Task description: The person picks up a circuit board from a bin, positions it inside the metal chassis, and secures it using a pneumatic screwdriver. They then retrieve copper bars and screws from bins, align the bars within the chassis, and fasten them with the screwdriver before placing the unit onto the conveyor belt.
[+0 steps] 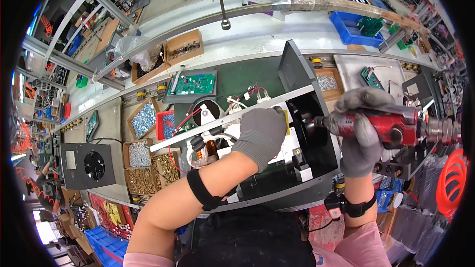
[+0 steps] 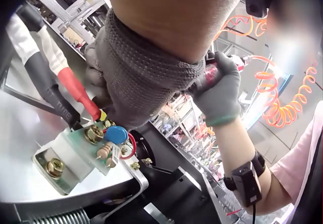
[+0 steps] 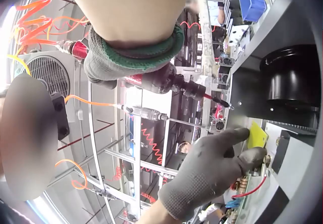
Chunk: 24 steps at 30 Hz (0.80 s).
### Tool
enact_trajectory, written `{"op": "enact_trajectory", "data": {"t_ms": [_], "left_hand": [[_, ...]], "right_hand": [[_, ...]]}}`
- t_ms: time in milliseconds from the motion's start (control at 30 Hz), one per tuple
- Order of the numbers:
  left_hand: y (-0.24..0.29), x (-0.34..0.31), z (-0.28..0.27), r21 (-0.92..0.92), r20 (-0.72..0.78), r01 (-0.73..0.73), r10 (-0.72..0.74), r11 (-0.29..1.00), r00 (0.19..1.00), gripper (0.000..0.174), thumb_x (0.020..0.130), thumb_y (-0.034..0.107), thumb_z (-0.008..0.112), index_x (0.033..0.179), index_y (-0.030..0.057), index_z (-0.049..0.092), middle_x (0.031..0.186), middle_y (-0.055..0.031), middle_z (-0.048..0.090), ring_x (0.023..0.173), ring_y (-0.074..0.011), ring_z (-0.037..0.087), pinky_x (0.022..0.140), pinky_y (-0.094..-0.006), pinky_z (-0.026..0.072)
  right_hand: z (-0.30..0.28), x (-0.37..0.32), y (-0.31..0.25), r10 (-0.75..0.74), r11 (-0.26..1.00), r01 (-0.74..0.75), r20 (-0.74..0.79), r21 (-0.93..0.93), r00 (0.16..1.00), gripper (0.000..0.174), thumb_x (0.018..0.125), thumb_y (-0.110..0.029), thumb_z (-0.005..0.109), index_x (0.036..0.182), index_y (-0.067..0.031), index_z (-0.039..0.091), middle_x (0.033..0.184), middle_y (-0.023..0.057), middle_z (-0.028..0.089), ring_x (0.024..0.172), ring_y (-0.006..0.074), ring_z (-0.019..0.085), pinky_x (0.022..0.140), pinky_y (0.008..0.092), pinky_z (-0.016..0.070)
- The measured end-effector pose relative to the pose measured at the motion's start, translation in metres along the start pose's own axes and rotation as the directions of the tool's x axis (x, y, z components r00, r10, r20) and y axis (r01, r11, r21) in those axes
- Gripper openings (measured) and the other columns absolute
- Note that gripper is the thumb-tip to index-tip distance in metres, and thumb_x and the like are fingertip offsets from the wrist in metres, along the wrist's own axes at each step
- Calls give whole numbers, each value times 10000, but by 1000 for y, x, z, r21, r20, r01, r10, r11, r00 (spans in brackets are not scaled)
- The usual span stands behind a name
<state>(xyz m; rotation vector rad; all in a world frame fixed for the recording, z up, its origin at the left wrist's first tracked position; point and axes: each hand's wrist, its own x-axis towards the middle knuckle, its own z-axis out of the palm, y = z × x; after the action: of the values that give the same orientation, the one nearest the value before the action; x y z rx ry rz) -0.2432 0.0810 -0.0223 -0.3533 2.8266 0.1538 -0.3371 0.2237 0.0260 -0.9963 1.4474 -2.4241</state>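
My gloved right hand (image 1: 363, 126) grips a red air screwdriver (image 1: 396, 126), fingers wrapped round its body. In the right wrist view the dark bit (image 3: 222, 103) points at the outer wall of a dark metal case (image 3: 247, 90), its tip close by a small hole. My gloved left hand (image 1: 262, 136) is inside the case, over white parts beside a black round fan (image 1: 307, 121). A finger and the thumb lie at two edges of a yellow piece (image 3: 258, 136); I cannot tell whether they pinch it. Near that hand sits a terminal block (image 2: 65, 166) with brass screws.
Bins of blue screws (image 1: 144, 120) and brass fasteners (image 1: 142, 180) stand left of the case. A green circuit board (image 1: 195, 83) lies behind it. A metal bar (image 1: 232, 116) spans the case. An orange coiled hose (image 1: 451, 183) hangs at the right, and a driver shaft (image 1: 222, 5) hangs above.
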Motion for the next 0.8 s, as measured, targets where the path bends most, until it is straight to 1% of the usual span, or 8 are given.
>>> {"op": "enact_trajectory", "data": {"t_ms": [67, 133, 200, 300, 367, 567, 733, 800], "left_hand": [[3, 1, 3, 0, -19, 10, -10, 1000, 1000, 525, 780, 350, 662, 1153, 3, 537, 848, -101, 639, 769, -269, 647, 626, -370, 503], [6, 2, 4, -120, -17, 63, -66, 991, 998, 522, 771, 355, 666, 1134, 2, 542, 839, -101, 644, 776, -270, 651, 612, -375, 502], [6, 2, 7, -148, -17, 57, -60, 987, 998, 534, 772, 381, 664, 1138, 13, 537, 818, -99, 647, 783, -264, 654, 608, -377, 500], [5, 1, 5, -181, -62, 56, -68, 982, 996, 545, 771, 415, 662, 1132, 26, 536, 802, -97, 646, 772, -259, 655, 601, -379, 499], [5, 0, -4, -208, 8, 68, -68, 976, 998, 539, 784, 358, 666, 1132, -31, 531, 792, -106, 651, 769, -270, 653, 581, -383, 508], [4, 0, -1, -199, 27, 71, -67, 977, 997, 534, 778, 362, 673, 1125, -21, 536, 793, -100, 648, 764, -266, 653, 575, -397, 507], [4, 0, -9, -228, 65, 103, -90, 968, 994, 496, 777, 362, 674, 1094, 4, 541, 839, -99, 652, 782, -266, 656, 600, -396, 510], [3, -1, -6, -236, 106, 130, -108, 963, 988, 484, 778, 362, 673, 1084, 11, 541, 853, -98, 653, 788, -265, 657, 611, -394, 511]], "right_hand": [[4, 7, 10, 17, 999, -18, 27, 52, 999, 394, 750, -87, 648, 1104, -16, 489, 933, 149, 600, 818, 211, 586, 752, 337, 491], [4, 12, 18, 103, 993, -106, 80, 43, 991, 380, 771, -35, 627, 1122, -12, 483, 949, 141, 603, 826, 187, 586, 742, 301, 492], [5, 16, 30, 157, 976, -173, 118, 136, 981, 366, 781, 24, 606, 1127, -11, 493, 967, 126, 608, 853, 166, 595, 745, 279, 498], [9, 23, 56, 58, 998, -59, 127, 7, 990, 320, 753, 72, 621, 1054, -5, 540, 951, 93, 614, 870, 143, 614, 777, 284, 510], [15, 23, 56, 84, 996, -85, 145, 1, 986, 315, 749, 74, 622, 1044, -4, 542, 944, 88, 615, 870, 141, 613, 778, 284, 508], [23, 24, 54, 168, 979, -141, 189, -148, 968, 309, 737, 68, 627, 1024, -13, 547, 894, 63, 622, 837, 124, 607, 766, 278, 509], [30, 24, 58, 155, 971, -108, 217, -213, 964, 327, 720, 88, 635, 1015, -29, 558, 873, 53, 628, 812, 116, 611, 727, 272, 520], [32, 25, 61, 53, 956, 32, 282, -291, 958, 319, 706, 102, 637, 988, -30, 568, 843, 49, 621, 781, 114, 609, 702, 269, 525]]}}
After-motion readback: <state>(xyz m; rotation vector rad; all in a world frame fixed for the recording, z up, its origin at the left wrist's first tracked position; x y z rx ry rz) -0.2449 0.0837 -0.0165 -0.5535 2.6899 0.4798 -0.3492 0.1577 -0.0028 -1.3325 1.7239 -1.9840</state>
